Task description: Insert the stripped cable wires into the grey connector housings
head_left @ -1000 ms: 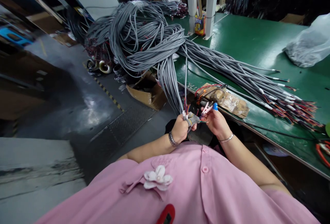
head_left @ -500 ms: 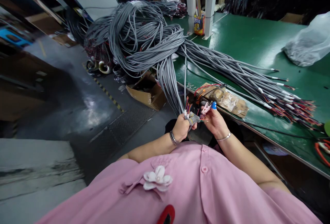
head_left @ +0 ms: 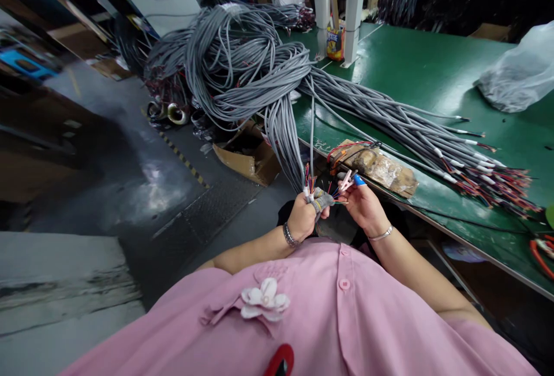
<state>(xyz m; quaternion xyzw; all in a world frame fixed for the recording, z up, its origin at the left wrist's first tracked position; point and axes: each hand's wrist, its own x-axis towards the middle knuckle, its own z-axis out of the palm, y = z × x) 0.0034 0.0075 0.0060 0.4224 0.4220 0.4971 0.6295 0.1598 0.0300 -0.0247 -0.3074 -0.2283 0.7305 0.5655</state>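
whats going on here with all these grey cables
A person in a pink shirt sits at the edge of a green bench. Their left hand grips the end of a grey cable that hangs from a big heap of cables, its coloured wires fanned out above the fist. The right hand, with a blue fingertip cover, pinches a small pinkish clip tool close to those wires. More cables with stripped ends lie across the bench.

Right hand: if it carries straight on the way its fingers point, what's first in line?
The right hand points up and left. First in line is probably the fan of coloured wire ends held in the left hand, then the hanging grey cables. Depth is unclear.
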